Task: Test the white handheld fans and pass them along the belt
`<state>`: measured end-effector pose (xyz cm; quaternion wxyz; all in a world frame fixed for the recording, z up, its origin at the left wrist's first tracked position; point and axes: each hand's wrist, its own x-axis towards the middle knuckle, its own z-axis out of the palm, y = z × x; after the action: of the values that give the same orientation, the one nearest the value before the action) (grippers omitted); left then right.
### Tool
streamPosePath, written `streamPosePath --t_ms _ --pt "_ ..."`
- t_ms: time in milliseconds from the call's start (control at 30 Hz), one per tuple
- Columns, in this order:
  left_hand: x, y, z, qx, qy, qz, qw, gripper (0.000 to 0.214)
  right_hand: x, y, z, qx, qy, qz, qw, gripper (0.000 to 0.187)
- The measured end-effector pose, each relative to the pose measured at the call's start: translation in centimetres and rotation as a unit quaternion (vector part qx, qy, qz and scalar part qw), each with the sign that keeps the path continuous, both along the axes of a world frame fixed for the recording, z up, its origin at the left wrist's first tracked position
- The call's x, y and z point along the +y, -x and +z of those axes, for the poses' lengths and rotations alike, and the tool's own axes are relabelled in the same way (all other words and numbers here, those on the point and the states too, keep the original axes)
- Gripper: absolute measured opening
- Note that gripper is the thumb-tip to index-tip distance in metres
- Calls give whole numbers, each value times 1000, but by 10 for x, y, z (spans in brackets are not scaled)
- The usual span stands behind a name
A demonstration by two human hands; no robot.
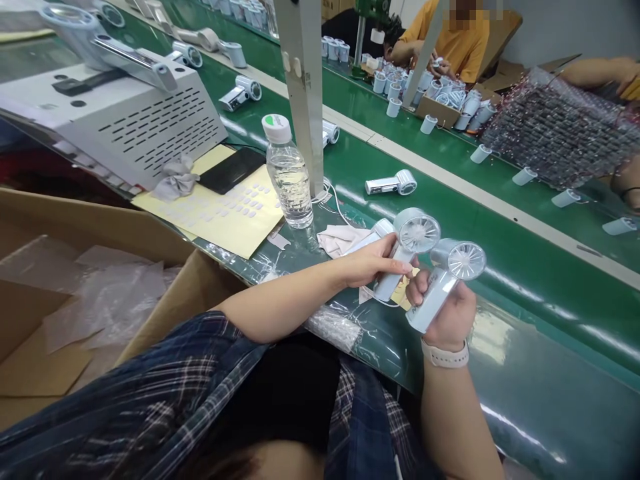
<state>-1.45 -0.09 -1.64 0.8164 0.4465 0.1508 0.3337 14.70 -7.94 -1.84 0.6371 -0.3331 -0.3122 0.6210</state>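
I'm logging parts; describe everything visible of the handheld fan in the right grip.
The handheld fan looks like glossy pale-blue plastic: a round head with a spoked front, on a straight handle bearing dark marks. It tilts head up above the worktop, handle in the right grip. Whether it runs is unclear.

Left of the left hand [367, 263] and farther off, a clear plastic water bottle [290, 183], capped and upright, just beside a metal post [306, 100]. Farther left of that hand, a yellow paper sheet [243, 240] with small pale stickers [247, 200], a black smartphone [233, 170] and a crumpled grey cloth [175, 179]. Well left of it, a slotted metal housing [155, 127] and an open cardboard box [200, 287] of clear plastic bags [125, 293]. Well beyond the right hand [450, 317], a co-worker [473, 50] in an orange shirt.
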Motion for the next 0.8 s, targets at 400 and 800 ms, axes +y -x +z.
streamPosePath --t_ms 400,800 --pt "8 -4 -9 10 29 55 998 41 -1 -7 2 -12 -42 -123 991 32" --pt "12 -3 -11 35 -24 29 999 68 5 -8 -5 19 14 -178 984 24"
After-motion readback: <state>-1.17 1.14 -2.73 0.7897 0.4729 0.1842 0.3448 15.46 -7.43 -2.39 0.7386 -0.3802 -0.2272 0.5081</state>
